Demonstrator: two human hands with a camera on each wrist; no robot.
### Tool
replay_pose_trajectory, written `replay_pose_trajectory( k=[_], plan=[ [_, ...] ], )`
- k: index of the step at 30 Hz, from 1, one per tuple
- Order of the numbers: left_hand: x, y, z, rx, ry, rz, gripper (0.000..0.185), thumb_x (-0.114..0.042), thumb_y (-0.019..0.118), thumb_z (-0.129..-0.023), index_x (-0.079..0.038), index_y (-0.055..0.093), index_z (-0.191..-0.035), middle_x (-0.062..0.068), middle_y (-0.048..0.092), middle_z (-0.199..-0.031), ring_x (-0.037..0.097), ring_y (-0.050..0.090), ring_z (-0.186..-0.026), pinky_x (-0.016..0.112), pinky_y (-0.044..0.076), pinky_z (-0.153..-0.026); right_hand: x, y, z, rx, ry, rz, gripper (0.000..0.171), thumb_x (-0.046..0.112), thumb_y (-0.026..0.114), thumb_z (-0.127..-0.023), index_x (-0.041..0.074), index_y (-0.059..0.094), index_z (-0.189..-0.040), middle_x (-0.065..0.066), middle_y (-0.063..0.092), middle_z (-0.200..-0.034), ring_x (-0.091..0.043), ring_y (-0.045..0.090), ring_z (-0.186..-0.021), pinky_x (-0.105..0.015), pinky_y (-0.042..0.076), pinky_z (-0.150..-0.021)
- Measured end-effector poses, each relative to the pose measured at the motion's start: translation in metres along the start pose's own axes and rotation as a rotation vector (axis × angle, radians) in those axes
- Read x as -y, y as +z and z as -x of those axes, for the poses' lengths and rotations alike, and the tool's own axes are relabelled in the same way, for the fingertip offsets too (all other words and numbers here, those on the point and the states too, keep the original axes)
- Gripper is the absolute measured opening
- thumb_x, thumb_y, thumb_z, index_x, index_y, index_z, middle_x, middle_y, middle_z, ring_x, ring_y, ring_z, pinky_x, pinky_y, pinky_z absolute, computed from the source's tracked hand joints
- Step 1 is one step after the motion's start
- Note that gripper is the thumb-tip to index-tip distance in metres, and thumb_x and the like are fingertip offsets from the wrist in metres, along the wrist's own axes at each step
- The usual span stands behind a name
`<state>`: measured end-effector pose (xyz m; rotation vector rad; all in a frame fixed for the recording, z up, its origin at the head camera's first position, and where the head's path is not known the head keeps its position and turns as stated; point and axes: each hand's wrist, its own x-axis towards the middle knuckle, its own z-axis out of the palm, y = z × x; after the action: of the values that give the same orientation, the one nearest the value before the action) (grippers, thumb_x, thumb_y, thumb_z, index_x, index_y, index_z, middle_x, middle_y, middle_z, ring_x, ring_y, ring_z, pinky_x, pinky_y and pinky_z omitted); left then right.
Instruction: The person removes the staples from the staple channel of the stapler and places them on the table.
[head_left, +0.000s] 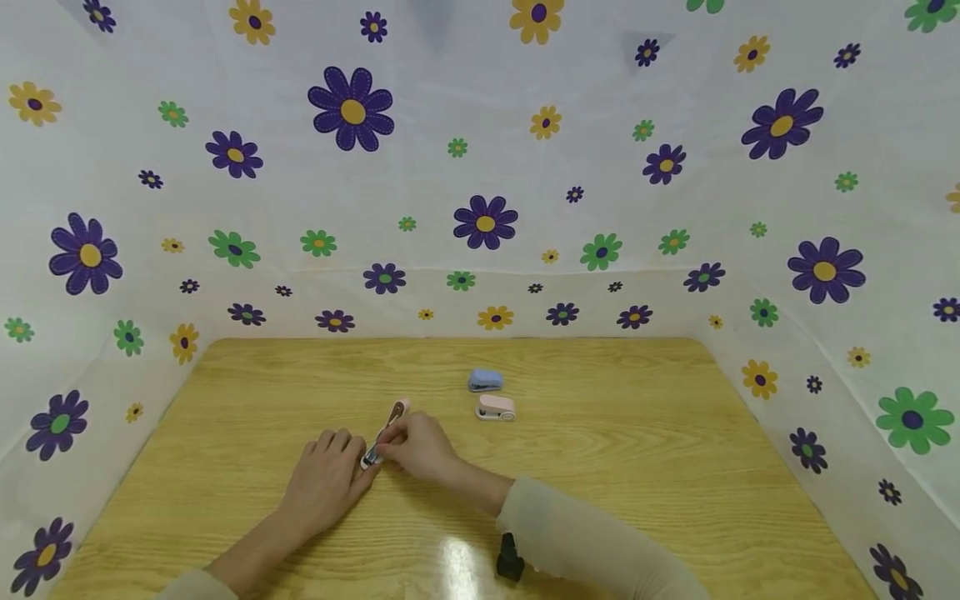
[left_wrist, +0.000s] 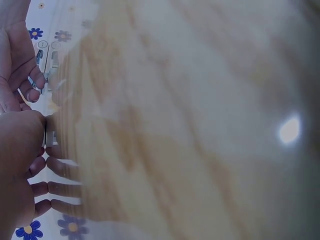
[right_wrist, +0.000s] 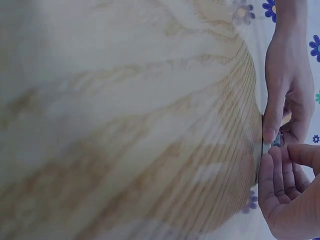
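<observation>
A pink stapler [head_left: 400, 409] lies unfolded on the table, its pink-and-brown upper arm swung back and its metal staple channel [head_left: 371, 457] facing up. My left hand [head_left: 324, 479] rests on the table beside it, with the thumb and index finger holding the base end from either side. Over the channel, my right hand [head_left: 420, 447] has its thumb and index fingertips pinched together at the stapler. In the right wrist view, its fingers [right_wrist: 280, 175] curl close to the left thumb [right_wrist: 271, 122]. Whatever small part lies between the right fingertips is hidden.
A blue stapler [head_left: 486, 380] and another pink stapler [head_left: 496, 407] stand closed, right of my hands and farther back. A black object [head_left: 510, 558] lies by my right sleeve near the front. Flower-printed white sheeting [head_left: 420, 192] encloses the wooden table [head_left: 637, 442] at back and sides.
</observation>
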<state>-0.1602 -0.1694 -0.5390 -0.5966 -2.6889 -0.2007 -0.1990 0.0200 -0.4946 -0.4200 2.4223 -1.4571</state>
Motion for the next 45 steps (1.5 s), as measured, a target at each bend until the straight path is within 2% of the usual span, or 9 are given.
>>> replay_pose_trajectory(
  k=[8,14,21,28,34,38,42,45],
  plan=[
    [-0.001,0.000,0.003,0.000,0.005,0.005,0.031,-0.038,0.078,-0.095,-0.011,0.061,-0.098,0.007,0.063,-0.096,0.028,0.060,-0.091,0.045,0.054,-0.077,0.003,0.003,0.000,0.006,-0.028,0.039,0.010,0.010,0.082,-0.091,0.002,0.079,-0.085,-0.004,0.074,-0.072,0.000,0.052,-0.055,-0.014,0.039,-0.050],
    [-0.001,0.000,0.002,-0.004,0.002,0.003,0.033,-0.041,0.077,-0.095,-0.012,0.061,-0.095,0.005,0.062,-0.092,0.026,0.058,-0.087,0.041,0.051,-0.073,0.004,-0.003,0.000,0.023,-0.027,0.020,0.011,0.009,0.077,-0.095,0.000,0.079,-0.088,-0.016,0.077,-0.080,-0.003,0.054,-0.056,-0.015,0.043,-0.051],
    [-0.001,0.000,0.000,-0.004,-0.011,0.008,0.033,-0.040,0.078,-0.094,-0.011,0.063,-0.098,0.005,0.062,-0.092,0.027,0.059,-0.088,0.042,0.052,-0.073,-0.001,-0.020,0.004,0.024,-0.028,-0.014,0.010,0.010,0.076,-0.095,0.001,0.078,-0.090,-0.014,0.074,-0.081,-0.020,0.068,-0.066,-0.018,0.049,-0.055],
    [-0.001,0.000,-0.001,0.006,-0.019,0.014,0.033,-0.041,0.078,-0.094,-0.012,0.063,-0.099,0.006,0.063,-0.093,0.028,0.061,-0.090,0.044,0.054,-0.075,-0.008,-0.029,0.017,0.059,-0.004,-0.037,0.011,0.009,0.078,-0.094,-0.001,0.076,-0.088,-0.018,0.074,-0.079,-0.006,0.058,-0.059,-0.015,0.047,-0.053],
    [0.001,0.000,0.000,0.015,-0.020,0.007,0.033,-0.041,0.079,-0.094,-0.012,0.062,-0.098,0.005,0.062,-0.092,0.028,0.060,-0.089,0.044,0.053,-0.074,-0.005,-0.019,0.033,0.133,0.061,-0.072,0.010,0.010,0.080,-0.092,0.001,0.078,-0.087,-0.013,0.073,-0.071,-0.006,0.058,-0.053,-0.016,0.046,-0.050],
    [0.002,-0.001,0.001,0.018,-0.020,0.008,0.032,-0.040,0.078,-0.095,-0.013,0.062,-0.098,0.005,0.062,-0.093,0.027,0.060,-0.089,0.045,0.054,-0.075,-0.002,-0.008,0.041,0.195,0.102,-0.102,0.011,0.011,0.082,-0.091,0.004,0.077,-0.084,-0.015,0.075,-0.072,-0.007,0.061,-0.052,-0.017,0.048,-0.049],
    [0.001,-0.001,0.001,0.017,-0.020,0.009,0.031,-0.039,0.078,-0.095,-0.012,0.062,-0.099,0.006,0.063,-0.094,0.028,0.061,-0.091,0.046,0.054,-0.077,-0.001,0.001,0.046,0.220,0.133,-0.138,0.011,0.009,0.080,-0.091,0.005,0.076,-0.082,-0.016,0.076,-0.073,-0.007,0.062,-0.050,-0.018,0.050,-0.047],
    [0.001,-0.002,0.000,0.022,-0.022,0.014,0.031,-0.039,0.078,-0.095,-0.012,0.062,-0.099,0.006,0.063,-0.095,0.029,0.061,-0.092,0.046,0.054,-0.077,-0.001,0.004,0.049,0.227,0.157,-0.154,0.012,0.008,0.078,-0.093,0.007,0.074,-0.082,-0.012,0.073,-0.069,-0.007,0.063,-0.049,-0.019,0.050,-0.045]
  ],
)
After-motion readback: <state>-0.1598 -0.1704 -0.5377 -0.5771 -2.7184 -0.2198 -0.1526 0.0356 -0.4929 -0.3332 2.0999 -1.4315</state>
